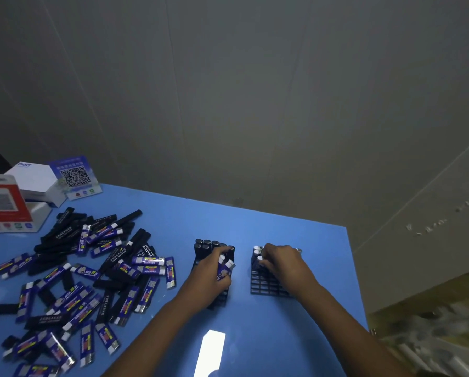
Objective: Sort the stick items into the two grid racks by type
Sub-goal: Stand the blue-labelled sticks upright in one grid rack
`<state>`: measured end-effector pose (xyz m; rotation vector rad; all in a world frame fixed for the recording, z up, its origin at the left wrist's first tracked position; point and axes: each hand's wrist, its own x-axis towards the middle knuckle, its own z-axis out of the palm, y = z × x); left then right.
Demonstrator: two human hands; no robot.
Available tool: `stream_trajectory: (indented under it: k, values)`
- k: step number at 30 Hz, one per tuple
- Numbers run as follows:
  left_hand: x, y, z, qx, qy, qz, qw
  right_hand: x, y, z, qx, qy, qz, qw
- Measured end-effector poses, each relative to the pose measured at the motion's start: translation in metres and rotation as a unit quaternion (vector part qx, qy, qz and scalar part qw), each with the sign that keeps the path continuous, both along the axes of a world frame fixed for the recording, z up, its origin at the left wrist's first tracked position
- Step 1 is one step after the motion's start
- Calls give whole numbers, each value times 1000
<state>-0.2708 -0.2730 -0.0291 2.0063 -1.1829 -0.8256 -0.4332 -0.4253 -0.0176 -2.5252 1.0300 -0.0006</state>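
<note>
Two black grid racks stand on the blue table. The left rack (219,300) holds several black sticks (206,244) upright in its far rows. The right rack (266,284) holds a few white-capped blue sticks (257,249) at its far end. My left hand (213,270) rests over the left rack, shut on two blue white-capped sticks (225,268). My right hand (280,261) is over the right rack's far rows, fingers curled on a white-capped stick. A mixed pile of black and blue sticks (73,276) lies on the table's left.
White boxes (37,183) and QR-code stands (77,176) sit at the table's far left corner. The table's right edge (357,276) drops off beside the right rack. A bright light reflection (210,352) lies on the near table surface.
</note>
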Motion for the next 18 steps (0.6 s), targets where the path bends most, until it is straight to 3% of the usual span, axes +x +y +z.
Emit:
stream_trajectory:
  k: [10, 18]
  values:
    - [1, -2, -1, 1, 0, 11, 1000, 6, 2, -3, -34, 20, 6, 999]
    - [-4, 1, 2, -6, -7, 7, 1000, -3, 5, -2, 16, -66, -49, 996]
